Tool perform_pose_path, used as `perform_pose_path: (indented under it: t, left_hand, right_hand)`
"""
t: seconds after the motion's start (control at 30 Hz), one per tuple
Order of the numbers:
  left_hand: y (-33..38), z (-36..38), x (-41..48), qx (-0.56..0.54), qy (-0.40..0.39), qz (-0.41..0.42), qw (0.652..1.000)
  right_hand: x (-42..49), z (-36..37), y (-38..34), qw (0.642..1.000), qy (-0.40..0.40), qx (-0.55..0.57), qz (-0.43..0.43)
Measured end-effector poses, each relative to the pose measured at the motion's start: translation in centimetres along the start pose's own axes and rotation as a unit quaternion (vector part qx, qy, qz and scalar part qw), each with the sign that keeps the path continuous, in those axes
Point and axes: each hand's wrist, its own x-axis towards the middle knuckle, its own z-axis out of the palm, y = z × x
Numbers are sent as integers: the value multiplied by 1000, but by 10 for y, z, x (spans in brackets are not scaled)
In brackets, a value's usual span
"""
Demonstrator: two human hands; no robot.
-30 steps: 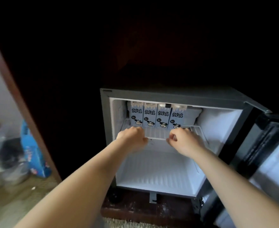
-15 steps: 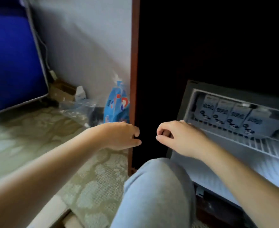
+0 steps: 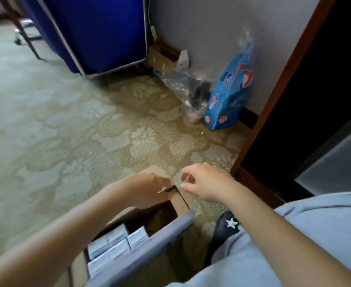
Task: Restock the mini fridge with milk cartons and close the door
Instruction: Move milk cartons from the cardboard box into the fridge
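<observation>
Where the milk cartons (image 3: 116, 245) stand in the cardboard box (image 3: 78, 270), I find them below and nearer the left hand (image 3: 147, 191), its fingers curled, possibly pinching a flap (image 3: 183, 200); the right hand (image 3: 207, 183) is loosely curled, empty.

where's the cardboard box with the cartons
Head view, bottom centre: the cardboard box sits on the carpet, beneath the left hand, left of the knee.

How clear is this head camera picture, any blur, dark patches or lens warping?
Head view: motion blur softens the left hand, right hand and milk cartons; the cabinet interior at right is almost black; the carpet gets soft, even light; wide-angle stretch enlarges the forearms near the bottom edge.
</observation>
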Motion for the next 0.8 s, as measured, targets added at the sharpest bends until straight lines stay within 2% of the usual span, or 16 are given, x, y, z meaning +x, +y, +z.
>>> perform_pose_path:
  t: [0.13, 0.27, 0.33, 0.57, 0.8]
  left_hand:
    - [-17, 49, -4, -10, -29, -28, 999]
    - [-39, 99, -7, -35, -69, -40, 996]
    - [-47, 119, -7, -42, -69, -62, 995]
    - [-54, 157, -7, -50, 31, -90, 994]
    - [-57, 165, -3, -6, 103, -91, 990]
  right_hand:
    - [17, 41, -12, 997, -57, 49, -5]
    - [18, 69, -21, 996, -85, 6, -24]
    - [19, 82, -29, 994, -97, 26, -31]
    - [25, 117, -49, 985, -162, 32, -56]
    - [30, 119, -34, 989, -137, 43, -31]
